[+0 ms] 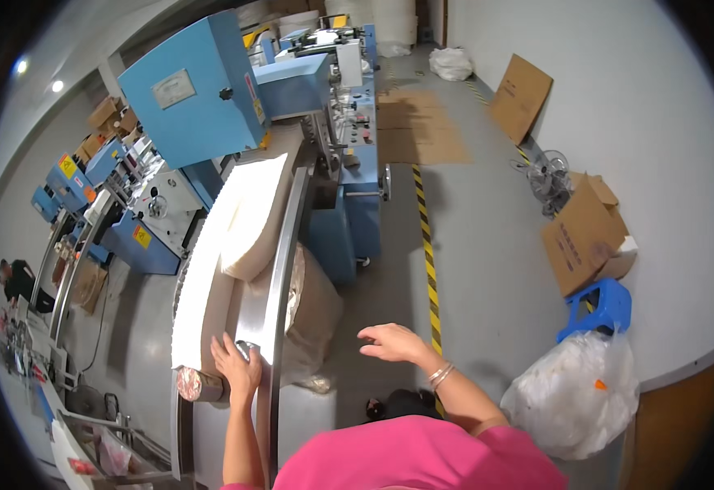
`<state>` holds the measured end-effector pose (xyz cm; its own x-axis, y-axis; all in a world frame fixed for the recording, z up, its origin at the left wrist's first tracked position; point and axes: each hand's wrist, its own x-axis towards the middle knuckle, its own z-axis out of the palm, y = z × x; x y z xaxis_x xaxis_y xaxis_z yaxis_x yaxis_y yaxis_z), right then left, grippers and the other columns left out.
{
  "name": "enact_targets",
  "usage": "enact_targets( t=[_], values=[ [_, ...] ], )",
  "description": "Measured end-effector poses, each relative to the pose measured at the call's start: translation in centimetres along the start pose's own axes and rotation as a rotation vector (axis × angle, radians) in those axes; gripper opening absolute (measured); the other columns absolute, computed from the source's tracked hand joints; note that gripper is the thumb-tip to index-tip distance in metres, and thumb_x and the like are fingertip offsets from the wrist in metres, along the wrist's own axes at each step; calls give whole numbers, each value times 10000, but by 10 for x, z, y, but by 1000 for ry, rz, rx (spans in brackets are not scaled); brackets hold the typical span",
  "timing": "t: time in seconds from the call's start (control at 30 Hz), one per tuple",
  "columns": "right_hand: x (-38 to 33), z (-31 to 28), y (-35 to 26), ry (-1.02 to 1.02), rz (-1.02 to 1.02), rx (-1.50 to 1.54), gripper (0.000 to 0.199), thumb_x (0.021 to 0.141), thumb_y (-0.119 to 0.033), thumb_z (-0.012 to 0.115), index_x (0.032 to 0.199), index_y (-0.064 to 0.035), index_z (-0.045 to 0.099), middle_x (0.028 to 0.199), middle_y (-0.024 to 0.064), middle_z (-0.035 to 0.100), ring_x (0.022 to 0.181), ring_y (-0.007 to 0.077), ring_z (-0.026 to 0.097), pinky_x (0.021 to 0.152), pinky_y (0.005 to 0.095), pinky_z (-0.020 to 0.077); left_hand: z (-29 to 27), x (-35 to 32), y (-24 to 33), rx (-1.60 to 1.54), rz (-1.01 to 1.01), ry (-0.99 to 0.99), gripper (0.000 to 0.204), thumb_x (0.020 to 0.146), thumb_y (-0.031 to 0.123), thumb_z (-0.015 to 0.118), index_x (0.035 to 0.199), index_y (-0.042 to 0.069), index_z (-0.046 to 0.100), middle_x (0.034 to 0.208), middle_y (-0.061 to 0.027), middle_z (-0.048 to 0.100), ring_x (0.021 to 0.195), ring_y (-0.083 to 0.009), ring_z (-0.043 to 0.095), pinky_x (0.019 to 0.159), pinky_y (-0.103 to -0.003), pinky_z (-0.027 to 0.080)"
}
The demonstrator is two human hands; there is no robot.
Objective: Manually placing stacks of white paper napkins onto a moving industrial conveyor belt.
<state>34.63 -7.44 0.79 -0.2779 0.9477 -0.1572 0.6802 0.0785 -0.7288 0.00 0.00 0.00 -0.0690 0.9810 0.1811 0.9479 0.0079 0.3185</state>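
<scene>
Here, in the head view, the long white paper row [200, 314] is lying on the metal track [248, 314]. The left hand [238, 367] is touching its near end, fingers spread; the right hand [395, 341] is hanging free, fingers loose. Looking soft, the row is likely needing both ends held.

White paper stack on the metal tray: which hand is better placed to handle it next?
Probably your left hand: it is at the near end of the white paper stack. Your right hand is apart from it, beyond the metal rail.
</scene>
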Motion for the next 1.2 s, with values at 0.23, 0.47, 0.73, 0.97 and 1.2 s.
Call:
enact_targets(
  t=[0.23,0.47,0.73,0.97,1.2],
  values=[
    [109,-46,6,-166,-301,11,403,845,-291,604,1140,-18,572,1021,170,645,959,324,616,820,386,487,29,97,-3,-1404,-559,150,629,882,318,610,1342,-30,359,1361,-169,391,1192,-248,442,939,-318,365],
    [200,-113,39,-212,-457,32,377,808,-320,613,1081,-61,628,1016,159,656,929,330,632,823,398,502,46,136,51,-1496,-772,535,267,935,335,528,917,76,589,762,24,517,661,-77,471,518,-197,348],
    [259,-170,30,-376,-256,143,382,833,-239,653,1138,-17,595,967,146,671,875,213,648,777,312,504,67,189,96,-1508,-683,800,307,919,330,576,1058,57,572,970,-44,581,886,-147,552,778,-290,472],
    [289,-158,17,-471,-369,148,297,845,-190,653,1086,-19,629,993,132,673,900,184,655,788,297,506,83,180,109,-1424,-827,684,198,902,240,562,1021,93,622,882,-15,588,786,-153,538,711,-295,453],
    [338,-133,3,-229,-726,-91,198,757,-153,666,922,-43,672,898,138,655,832,313,597,765,395,472,75,165,156,-1363,-785,471,317,907,294,561,1139,80,540,767,0,526,576,-80,458,487,-236,382]
  ],
)
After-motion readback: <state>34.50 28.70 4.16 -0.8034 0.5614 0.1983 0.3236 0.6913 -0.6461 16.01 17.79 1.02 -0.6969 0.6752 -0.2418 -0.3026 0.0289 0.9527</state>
